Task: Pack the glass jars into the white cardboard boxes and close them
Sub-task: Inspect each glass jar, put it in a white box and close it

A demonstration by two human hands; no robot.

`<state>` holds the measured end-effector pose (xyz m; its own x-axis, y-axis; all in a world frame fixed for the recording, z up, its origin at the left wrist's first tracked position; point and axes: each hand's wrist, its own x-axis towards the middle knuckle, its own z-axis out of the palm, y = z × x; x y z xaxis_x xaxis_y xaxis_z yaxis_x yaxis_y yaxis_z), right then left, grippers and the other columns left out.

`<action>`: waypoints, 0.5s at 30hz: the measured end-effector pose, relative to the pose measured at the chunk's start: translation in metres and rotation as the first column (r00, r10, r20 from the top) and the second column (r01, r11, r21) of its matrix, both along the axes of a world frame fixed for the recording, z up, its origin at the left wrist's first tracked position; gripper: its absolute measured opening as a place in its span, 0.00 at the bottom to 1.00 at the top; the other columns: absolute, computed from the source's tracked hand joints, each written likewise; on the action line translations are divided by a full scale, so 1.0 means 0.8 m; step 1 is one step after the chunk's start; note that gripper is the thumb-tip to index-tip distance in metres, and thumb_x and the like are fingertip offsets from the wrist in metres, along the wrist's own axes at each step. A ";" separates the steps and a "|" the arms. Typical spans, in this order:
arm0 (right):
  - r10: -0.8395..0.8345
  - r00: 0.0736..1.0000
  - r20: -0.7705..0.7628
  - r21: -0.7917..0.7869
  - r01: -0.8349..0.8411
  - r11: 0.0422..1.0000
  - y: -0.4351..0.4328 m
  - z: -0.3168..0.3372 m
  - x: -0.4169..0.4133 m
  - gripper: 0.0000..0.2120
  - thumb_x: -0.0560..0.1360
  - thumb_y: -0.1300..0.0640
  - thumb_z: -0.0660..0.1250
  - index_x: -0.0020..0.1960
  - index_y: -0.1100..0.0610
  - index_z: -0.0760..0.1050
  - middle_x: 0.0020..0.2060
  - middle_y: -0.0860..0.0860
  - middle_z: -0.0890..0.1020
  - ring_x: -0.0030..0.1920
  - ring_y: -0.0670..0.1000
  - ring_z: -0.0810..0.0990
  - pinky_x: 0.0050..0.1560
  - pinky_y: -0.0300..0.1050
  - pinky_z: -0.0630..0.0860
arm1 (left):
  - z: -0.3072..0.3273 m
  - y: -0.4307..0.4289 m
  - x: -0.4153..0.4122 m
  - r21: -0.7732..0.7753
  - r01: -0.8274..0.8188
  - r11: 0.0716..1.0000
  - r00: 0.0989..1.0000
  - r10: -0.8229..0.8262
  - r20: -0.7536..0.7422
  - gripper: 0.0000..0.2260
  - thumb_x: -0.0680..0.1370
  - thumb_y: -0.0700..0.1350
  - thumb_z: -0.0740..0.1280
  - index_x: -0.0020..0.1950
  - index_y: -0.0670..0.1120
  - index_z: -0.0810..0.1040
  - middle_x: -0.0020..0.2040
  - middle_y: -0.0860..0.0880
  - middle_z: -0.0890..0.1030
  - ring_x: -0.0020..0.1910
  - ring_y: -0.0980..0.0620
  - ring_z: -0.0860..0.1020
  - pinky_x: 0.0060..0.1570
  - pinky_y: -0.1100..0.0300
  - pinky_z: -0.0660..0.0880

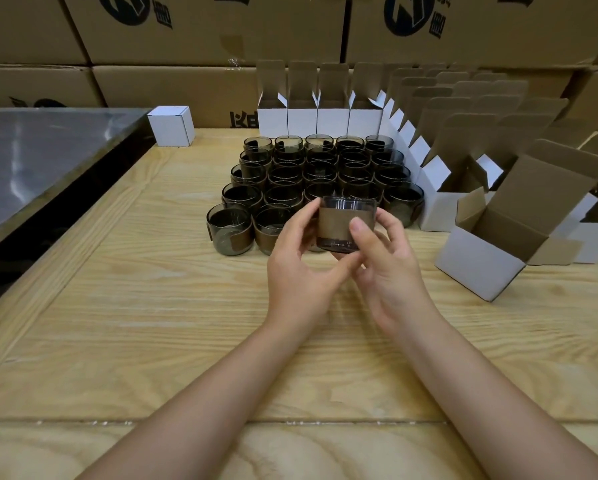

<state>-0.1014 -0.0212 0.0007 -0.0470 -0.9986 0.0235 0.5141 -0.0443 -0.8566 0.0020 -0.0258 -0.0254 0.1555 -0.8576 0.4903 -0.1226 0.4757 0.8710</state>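
- Left hand (301, 270) and right hand (391, 275) are both holding one glass jar (339, 223) clear of the table (134, 323), over its middle. The left fingers are curling round the jar's left side. The right thumb is pressing on the brown band and the other right fingers are wrapping behind.
- Risk: the hold is mostly fingertips on smooth glass. A slip here would be dropping the jar onto the wood or into the front row of jars.
- The band looks like a loose sleeve. If the grip is only on it, the glass may be sliding out underneath.
- The nearest open box (477, 268) is standing toward the right edge, slightly tilted, with its flaps up. It is light, so a jar going in off-centre may be catching a side flap or tipping it.
- The block of jars (320, 168) is sitting packed, glass touching glass. A hand swinging low could be knocking several over.
- The line of open boxes (439, 206) is crowding the block's right side, so a bumped box could be toppling its neighbours.
- The closed box (171, 128) is sitting at the far left, close to a drop onto the metal surface (31, 161).
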 end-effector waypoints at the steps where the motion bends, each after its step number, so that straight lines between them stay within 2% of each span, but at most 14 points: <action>1: 0.021 0.999 0.041 0.008 -0.021 1.000 0.000 0.000 -0.001 0.29 0.64 0.55 0.71 0.63 0.56 0.70 0.60 0.60 0.77 0.57 0.56 0.80 0.61 0.53 0.75 | 0.000 -0.001 0.001 -0.019 -0.015 1.000 0.999 0.016 0.035 0.34 0.65 0.49 0.79 0.68 0.51 0.71 0.64 0.52 0.76 0.64 0.55 0.75 0.63 0.57 0.73; 4: 0.083 0.987 0.134 0.019 -0.086 0.996 -0.001 0.002 -0.006 0.28 0.69 0.53 0.67 0.67 0.62 0.70 0.59 0.61 0.78 0.52 0.54 0.81 0.59 0.52 0.76 | 0.001 -0.002 0.002 -0.026 0.011 1.000 0.999 -0.010 0.051 0.36 0.63 0.55 0.77 0.68 0.54 0.68 0.65 0.51 0.74 0.65 0.54 0.74 0.65 0.54 0.72; 7: 0.133 0.956 0.261 0.053 -0.152 0.987 -0.002 0.001 -0.009 0.24 0.72 0.50 0.65 0.62 0.63 0.74 0.56 0.63 0.79 0.50 0.57 0.82 0.54 0.51 0.80 | 0.001 -0.002 0.004 0.068 0.116 0.991 0.993 -0.114 -0.027 0.42 0.62 0.55 0.76 0.72 0.51 0.62 0.66 0.52 0.74 0.65 0.59 0.73 0.65 0.63 0.69; 9: 0.182 0.929 0.322 0.061 -0.212 0.975 -0.003 -0.001 -0.009 0.24 0.73 0.49 0.63 0.63 0.64 0.73 0.56 0.64 0.79 0.52 0.60 0.81 0.52 0.51 0.81 | 0.001 -0.003 0.005 0.126 0.181 0.975 0.983 -0.176 -0.050 0.43 0.62 0.56 0.75 0.73 0.48 0.62 0.64 0.55 0.75 0.64 0.62 0.73 0.63 0.65 0.69; 11: 0.225 0.908 0.353 0.069 -0.265 0.962 -0.002 -0.004 -0.007 0.26 0.73 0.49 0.62 0.64 0.65 0.72 0.55 0.65 0.80 0.51 0.62 0.81 0.51 0.51 0.81 | 0.000 -0.004 0.005 0.157 0.220 0.963 0.975 -0.215 -0.052 0.40 0.62 0.55 0.75 0.71 0.46 0.67 0.62 0.53 0.77 0.62 0.60 0.76 0.61 0.63 0.72; 15: 0.294 0.873 0.388 0.065 -0.345 0.937 -0.003 -0.008 -0.004 0.25 0.73 0.48 0.61 0.60 0.67 0.74 0.50 0.65 0.82 0.46 0.61 0.83 0.50 0.50 0.82 | 0.000 -0.002 0.003 0.150 0.219 0.964 0.975 -0.212 -0.058 0.31 0.65 0.45 0.75 0.66 0.44 0.71 0.54 0.53 0.80 0.51 0.62 0.80 0.51 0.67 0.75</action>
